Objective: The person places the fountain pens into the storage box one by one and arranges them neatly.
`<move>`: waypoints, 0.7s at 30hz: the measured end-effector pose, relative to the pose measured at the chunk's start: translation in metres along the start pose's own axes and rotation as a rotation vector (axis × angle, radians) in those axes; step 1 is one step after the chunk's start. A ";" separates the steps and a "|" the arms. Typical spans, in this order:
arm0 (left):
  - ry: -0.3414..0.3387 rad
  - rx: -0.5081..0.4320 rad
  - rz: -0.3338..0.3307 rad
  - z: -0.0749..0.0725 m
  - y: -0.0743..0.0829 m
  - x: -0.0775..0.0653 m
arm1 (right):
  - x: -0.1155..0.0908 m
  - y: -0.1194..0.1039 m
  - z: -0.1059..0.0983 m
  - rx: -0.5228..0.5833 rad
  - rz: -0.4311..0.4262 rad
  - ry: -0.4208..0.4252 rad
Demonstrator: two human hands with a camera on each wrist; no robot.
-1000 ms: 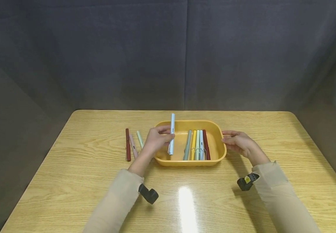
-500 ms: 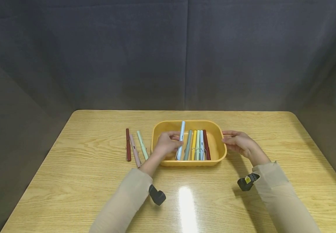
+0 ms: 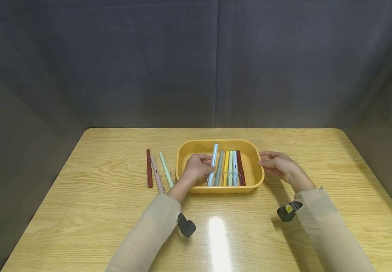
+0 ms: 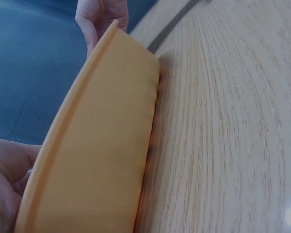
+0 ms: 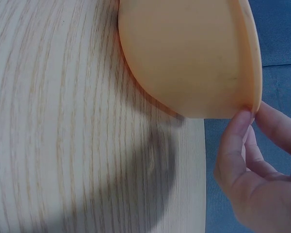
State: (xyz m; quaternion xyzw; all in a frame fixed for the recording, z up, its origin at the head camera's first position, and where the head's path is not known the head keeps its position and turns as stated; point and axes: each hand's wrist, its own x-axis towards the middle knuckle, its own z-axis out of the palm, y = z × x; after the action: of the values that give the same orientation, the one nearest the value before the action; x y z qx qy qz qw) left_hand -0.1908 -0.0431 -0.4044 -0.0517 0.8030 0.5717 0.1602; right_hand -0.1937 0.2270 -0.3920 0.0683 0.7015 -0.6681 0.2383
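My left hand [image 3: 196,166] reaches into the orange-yellow tray [image 3: 216,190] and pinches a light blue pen [image 3: 214,153], clip end toward me. The pen leans slightly, beside a grey-green pen [image 3: 219,168]. To its right lie a yellow pen [image 3: 226,162], a pale green pen [image 3: 230,162], another light blue pen [image 3: 235,160] and a dark red pen [image 3: 239,162], side by side. At the tray's right end my right hand [image 3: 279,166] holds the rim, thumb and fingers on either side of it in the right wrist view. The tray wall [image 4: 97,131] hides the pens in the left wrist view.
Left of the tray, a dark red pen [image 3: 149,170], a mauve pen [image 3: 156,172] and a mint green pen [image 3: 165,168] lie on the wooden table [image 3: 97,189]. A dark curtain [image 3: 148,68] stands behind the table.
My left hand has moved right and down into the tray with the light blue pen, bringing it beside the grey-green one. My right hand stays at the rim.
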 end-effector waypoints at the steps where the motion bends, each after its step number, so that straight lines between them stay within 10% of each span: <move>1: 0.001 0.005 -0.001 0.000 -0.001 0.000 | 0.000 0.000 0.000 -0.002 -0.001 -0.004; 21: 0.015 0.057 -0.033 0.007 -0.008 0.011 | 0.001 0.000 0.001 0.020 0.003 -0.013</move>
State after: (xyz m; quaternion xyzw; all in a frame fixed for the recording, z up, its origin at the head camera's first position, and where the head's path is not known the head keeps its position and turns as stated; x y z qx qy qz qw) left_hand -0.1974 -0.0380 -0.4171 -0.0648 0.8192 0.5453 0.1651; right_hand -0.1940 0.2263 -0.3926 0.0675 0.6933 -0.6750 0.2430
